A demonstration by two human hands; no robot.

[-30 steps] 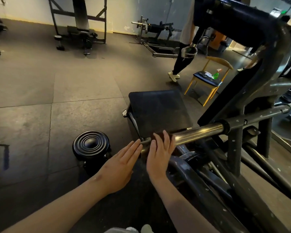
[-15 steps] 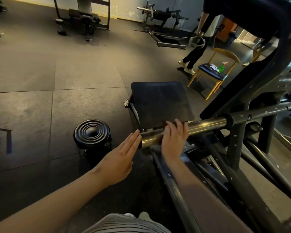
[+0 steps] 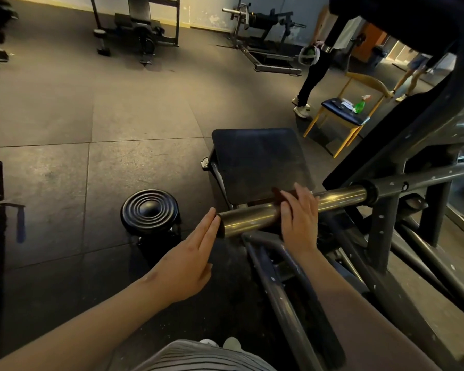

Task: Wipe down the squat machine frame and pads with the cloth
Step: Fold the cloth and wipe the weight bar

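The cloth (image 3: 277,194), a dark brownish rag, lies over the shiny steel bar (image 3: 252,216) of the squat machine, just ahead of me and a little to the right. My right hand (image 3: 299,218) covers it, fingers curled over the top of the bar and gripping the cloth against the metal. The bar's long axis runs from its free end at lower left up to the right, where it meets a black collar (image 3: 370,192) on the dark frame (image 3: 381,228). My left hand (image 3: 188,261) is open, with fingers straight and together and their tips touching the bar's free end; it holds nothing. The right hand is the nearer one to the collar, and I judge the next stroke runs along the bar towards it, over bare metal with open room. Just beyond the bar sits the flat black pad (image 3: 260,162), its near edge close behind my right fingers. Frame tubes crowd below and to the right of the bar. To the left, a round black stool (image 3: 149,210) stands on the floor near the bar's end. Well apart, past the pad, are a yellow chair (image 3: 338,111) carrying a green spray bottle (image 3: 359,105), and a standing person (image 3: 312,76)
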